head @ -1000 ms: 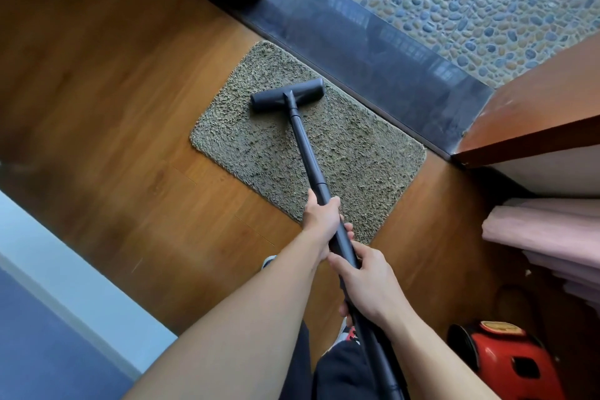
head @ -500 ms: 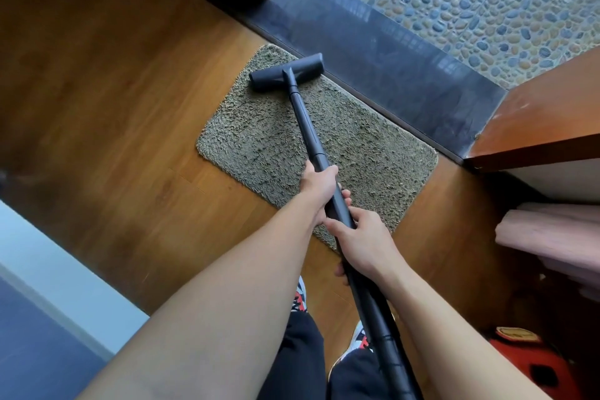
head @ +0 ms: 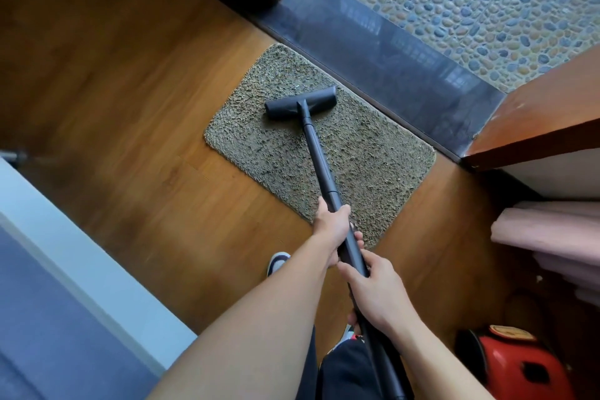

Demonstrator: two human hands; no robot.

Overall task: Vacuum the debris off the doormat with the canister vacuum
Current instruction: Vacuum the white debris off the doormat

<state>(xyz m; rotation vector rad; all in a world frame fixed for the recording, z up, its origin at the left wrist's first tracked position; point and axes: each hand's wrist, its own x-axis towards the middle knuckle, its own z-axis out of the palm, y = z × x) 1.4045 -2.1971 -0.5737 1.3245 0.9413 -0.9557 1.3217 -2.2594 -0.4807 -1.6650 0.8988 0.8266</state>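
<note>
Left hand [head: 331, 227] and right hand [head: 373, 289] both grip the wand [head: 319, 159], floor head [head: 300, 103] sits on the doormat [head: 373, 153] near its far edge, a hard push could bunch the mat against the sill [head: 389, 52]

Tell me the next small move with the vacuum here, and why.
Probably draw the floor head straight back toward the near edge of the doormat. It sits near the mat's far edge by the threshold, the left hand and right hand grip the wand, and a strip of pile lies between head and hands.
</note>
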